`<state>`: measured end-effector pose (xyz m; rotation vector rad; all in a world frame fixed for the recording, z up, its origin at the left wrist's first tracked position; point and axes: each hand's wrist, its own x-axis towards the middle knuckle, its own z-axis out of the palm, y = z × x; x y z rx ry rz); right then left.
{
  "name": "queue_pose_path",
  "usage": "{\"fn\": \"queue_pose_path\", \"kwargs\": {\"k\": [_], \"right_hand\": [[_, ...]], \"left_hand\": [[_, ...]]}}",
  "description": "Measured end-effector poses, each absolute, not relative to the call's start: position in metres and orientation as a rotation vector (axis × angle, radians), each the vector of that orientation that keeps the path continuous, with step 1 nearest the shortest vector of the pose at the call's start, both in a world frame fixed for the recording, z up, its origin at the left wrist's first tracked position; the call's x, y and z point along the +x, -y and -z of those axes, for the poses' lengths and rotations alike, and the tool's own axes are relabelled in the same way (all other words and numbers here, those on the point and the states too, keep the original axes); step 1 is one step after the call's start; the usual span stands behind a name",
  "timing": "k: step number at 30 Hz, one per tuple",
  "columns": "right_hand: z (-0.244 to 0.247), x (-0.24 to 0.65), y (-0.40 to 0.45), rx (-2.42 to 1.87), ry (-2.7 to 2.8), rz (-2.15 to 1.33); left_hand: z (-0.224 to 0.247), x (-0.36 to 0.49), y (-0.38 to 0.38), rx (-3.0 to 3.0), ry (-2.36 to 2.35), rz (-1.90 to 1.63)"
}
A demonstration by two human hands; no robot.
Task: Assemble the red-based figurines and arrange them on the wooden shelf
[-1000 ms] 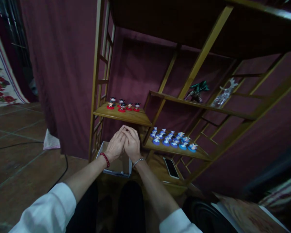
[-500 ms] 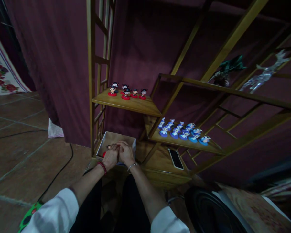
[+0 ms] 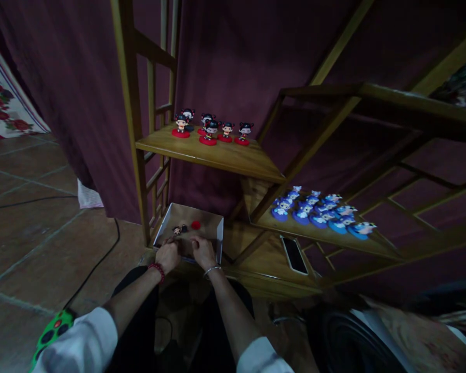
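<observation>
A shallow open box sits on the lowest shelf. Inside it lie a small dark-haired figurine, a small dark piece beside it and a red disc. My left hand, with a red bead bracelet, is at the box's front left edge, fingers curled; whatever they hold is hidden. My right hand, with a silver bracelet, is over the front of the box, fingers bent, its grip too small to make out. The two hands are apart.
Several red-based figurines stand on the upper left shelf. Several blue and purple figurines stand on a lower shelf to the right. A phone lies below them. A green object and cable are at floor left.
My hands have moved apart and back toward the box's front edge. The red disc now shows in the box. The view has shifted closer to the shelves.
</observation>
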<state>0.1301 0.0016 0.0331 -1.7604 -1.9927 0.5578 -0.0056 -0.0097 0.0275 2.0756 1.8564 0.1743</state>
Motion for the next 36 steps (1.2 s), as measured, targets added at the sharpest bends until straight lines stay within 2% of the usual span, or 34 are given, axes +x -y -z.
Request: {"fn": "queue_pose_path", "kwargs": {"k": [18,25,30,36], "right_hand": [[0.007,0.127,-0.042,-1.773,2.097,-0.742],[0.009,0.114,-0.065,-1.906,2.115,-0.657],[0.008,0.108,-0.073,-1.846,2.135,-0.582],[0.017,0.106,-0.083,-1.826,2.167,-0.641]], "left_hand": [[-0.004,-0.008,-0.033,1.996,-2.042,-0.102],[0.005,-0.007,-0.04,2.024,-2.021,-0.051],[0.007,-0.005,-0.042,2.055,-2.033,-0.019],[-0.001,-0.002,-0.039,2.038,-1.967,0.013]]}}
